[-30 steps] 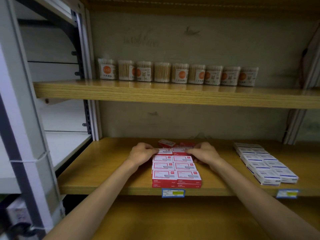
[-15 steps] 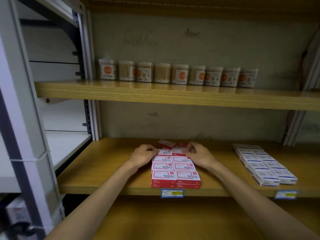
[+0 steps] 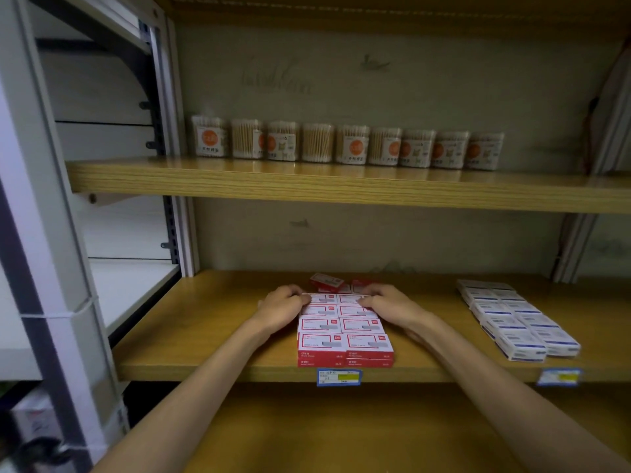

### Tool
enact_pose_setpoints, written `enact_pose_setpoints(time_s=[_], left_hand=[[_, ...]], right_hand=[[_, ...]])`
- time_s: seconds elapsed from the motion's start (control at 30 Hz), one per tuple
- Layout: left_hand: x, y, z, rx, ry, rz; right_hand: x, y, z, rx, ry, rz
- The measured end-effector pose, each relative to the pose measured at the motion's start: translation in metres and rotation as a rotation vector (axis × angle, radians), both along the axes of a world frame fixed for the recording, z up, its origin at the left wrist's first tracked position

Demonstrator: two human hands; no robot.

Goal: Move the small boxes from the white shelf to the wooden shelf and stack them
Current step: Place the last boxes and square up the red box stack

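The red boxes (image 3: 345, 331) are being kept in two rows, stacked two high, on the wooden shelf (image 3: 211, 322), reaching its near edge. The far left box of the stack is being touched by the left hand (image 3: 281, 307) with curled fingers, and the far right box is being touched by the right hand (image 3: 387, 303); whether the boxes are really gripped cannot be told. A few loose red boxes (image 3: 326, 281) are lying just behind. The white shelf (image 3: 129, 288) is standing to the left.
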State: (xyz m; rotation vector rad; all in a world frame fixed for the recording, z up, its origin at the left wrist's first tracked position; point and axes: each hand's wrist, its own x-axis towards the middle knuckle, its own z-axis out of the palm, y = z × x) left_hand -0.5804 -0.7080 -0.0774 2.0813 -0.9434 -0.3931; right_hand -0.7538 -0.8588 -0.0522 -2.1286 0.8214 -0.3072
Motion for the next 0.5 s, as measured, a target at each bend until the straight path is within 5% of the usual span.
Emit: enact_pose_setpoints(time_s=[0.17,0.33,0.5], left_hand=[[-0.003,0.0,0.0,0.025,-0.095,-0.007],[0.002,-0.002,0.001,-0.039,0.031,-0.017],[0.014,-0.013,0.014,-0.274,0.145,0.063]], right_hand=[[-0.002,0.006,-0.001,-0.047,-0.016,0.0],[-0.004,0.002,0.0,-0.071,-0.007,0.005],[-0.006,-0.027,0.007,-0.508,-0.058,-0.191]])
